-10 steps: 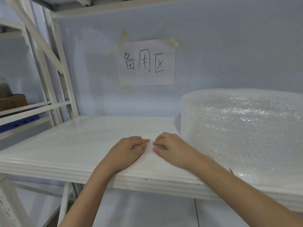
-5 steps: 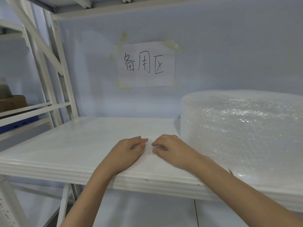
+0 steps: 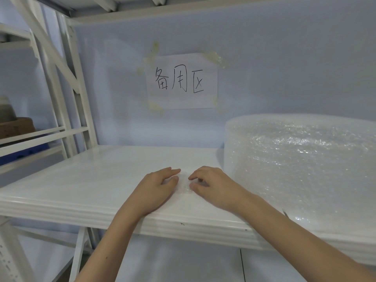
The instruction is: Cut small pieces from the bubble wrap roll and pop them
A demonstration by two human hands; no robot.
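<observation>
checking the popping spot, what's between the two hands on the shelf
In the head view, a small bubble wrap piece lies between the left hand and right hand.

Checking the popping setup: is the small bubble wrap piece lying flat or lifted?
Flat: the bubble wrap piece lies on the shelf between both hands' fingertips.

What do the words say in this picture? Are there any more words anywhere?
"备用区": three black handwritten characters on the white paper sign, which is taped to the wall behind the shelf.
No other writing shows: none can be seen on the bubble wrap roll, the shelf, or the things at far left.
</observation>
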